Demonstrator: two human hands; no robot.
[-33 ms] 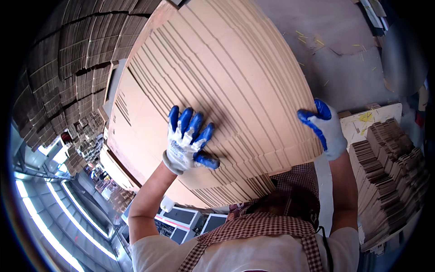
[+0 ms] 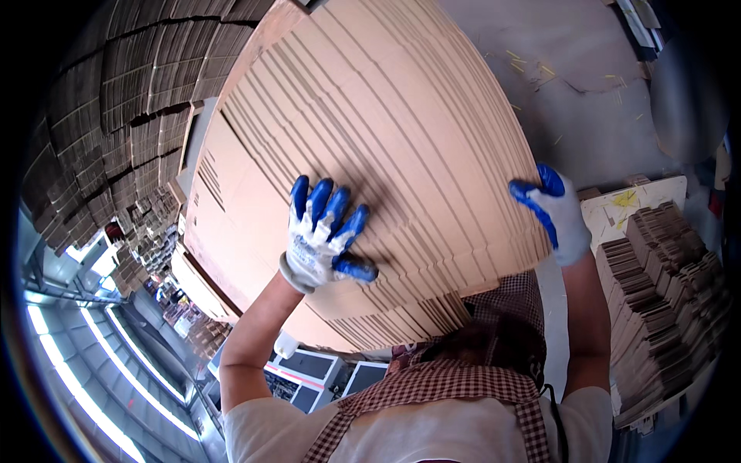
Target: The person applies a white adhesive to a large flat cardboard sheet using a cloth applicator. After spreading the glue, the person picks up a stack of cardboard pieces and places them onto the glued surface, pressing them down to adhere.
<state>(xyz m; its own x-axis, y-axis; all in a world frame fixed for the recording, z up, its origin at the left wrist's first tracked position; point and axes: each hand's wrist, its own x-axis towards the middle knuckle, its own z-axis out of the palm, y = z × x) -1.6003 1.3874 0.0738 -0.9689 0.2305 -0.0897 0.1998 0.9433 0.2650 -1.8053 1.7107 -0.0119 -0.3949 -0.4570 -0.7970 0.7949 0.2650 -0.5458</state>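
A fanned stack of brown cardboard sheets (image 2: pixel 401 154) fills the middle of the view, its overlapped edges showing as long stripes. My left hand (image 2: pixel 320 235), in a white glove with blue-coated fingers, lies on top with fingers spread. At the right edge of the stack, my right hand (image 2: pixel 552 212) in a matching glove pinches the sheets. Its thumb side shows around the rim; the fingertips underneath are partly hidden. The near end of the stack comes close to my checked apron (image 2: pixel 448 390).
Tall bundles of cardboard (image 2: pixel 127 85) rise at the far left. On the right, more stacked cardboard pieces (image 2: pixel 656 285) stand beside a pale wooden board (image 2: pixel 671 193). Yellow scraps (image 2: pixel 546 70) litter the grey floor (image 2: pixel 594 116). Grey machinery (image 2: pixel 309 370) shows below left.
Hardly anything differs. Both hands and the cardboard edge have shifted very slightly, keeping the same contact.
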